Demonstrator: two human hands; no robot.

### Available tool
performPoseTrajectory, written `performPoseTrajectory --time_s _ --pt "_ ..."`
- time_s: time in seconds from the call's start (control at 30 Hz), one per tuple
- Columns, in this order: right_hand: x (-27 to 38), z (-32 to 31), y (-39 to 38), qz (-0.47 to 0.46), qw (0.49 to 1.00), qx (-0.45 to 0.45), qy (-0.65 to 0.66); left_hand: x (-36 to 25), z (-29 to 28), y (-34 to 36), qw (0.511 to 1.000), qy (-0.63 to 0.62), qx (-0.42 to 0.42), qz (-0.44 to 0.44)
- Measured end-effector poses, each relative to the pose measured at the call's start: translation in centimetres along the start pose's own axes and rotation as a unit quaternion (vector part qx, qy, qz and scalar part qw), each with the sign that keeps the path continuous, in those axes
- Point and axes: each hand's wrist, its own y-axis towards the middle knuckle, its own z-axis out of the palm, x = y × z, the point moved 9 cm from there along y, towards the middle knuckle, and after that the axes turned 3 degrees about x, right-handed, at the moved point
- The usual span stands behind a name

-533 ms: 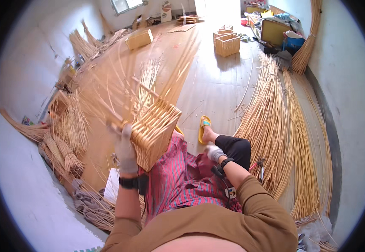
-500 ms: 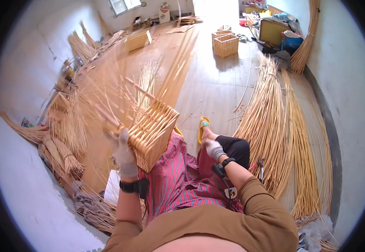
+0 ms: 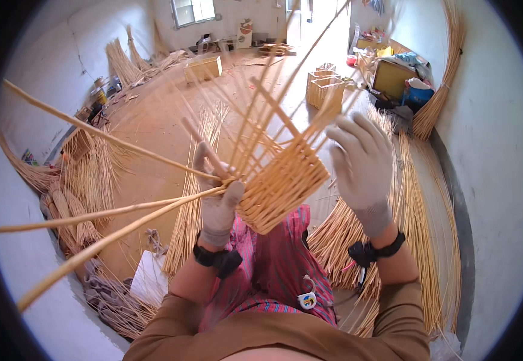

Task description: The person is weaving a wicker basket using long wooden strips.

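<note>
A half-woven wicker basket [image 3: 285, 186] is raised above my lap, tilted, with loose rods fanning up from its rim. My left hand [image 3: 216, 207], in a pale glove, grips its left corner, thumb on the near side. Three thick rods [image 3: 114, 237] stick out to the left from that grip. Beyond the basket's right side my gloved right hand [image 3: 364, 159] is lifted, its fingers apart and slightly curled. I see no rod in it, and it is a little blurred. Several upright rods [image 3: 258, 90] are smeared by motion.
Long bundles of rods [image 3: 418, 240] lie on the floor at my right, with more bundles [image 3: 90, 180] along the left wall. Finished-looking baskets [image 3: 324, 90] stand ahead near the bright doorway. A tape measure [image 3: 307, 300] lies on my striped apron [image 3: 273, 265].
The basket has turned and moved right, so thick rods now point left. My right hand has risen from beside my knee to the basket's right side. My left hand still grips the basket.
</note>
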Motion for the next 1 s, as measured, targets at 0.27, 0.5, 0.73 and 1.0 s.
performPoseTrajectory --time_s 0.27,0.5,0.73,1.0 --pt "-9.5 25.7 -9.8 0.214 0.842 0.493 -0.033 21.3 -5.7 0.1 0.966 0.027 -0.035 -0.253" --pt "-6.9 33.6 -20.0 0.275 0.837 0.471 -0.038 31.4 -11.2 -5.3 0.876 0.165 -0.012 -0.452" --pt "-4.6 32.8 -20.9 0.247 0.886 0.384 -0.081 32.4 -11.4 -8.1 0.877 0.053 -0.139 -0.457" --pt "-1.4 30.7 -18.5 0.256 0.915 0.306 -0.064 31.3 -12.8 -8.8 0.890 -0.135 -0.187 -0.392"
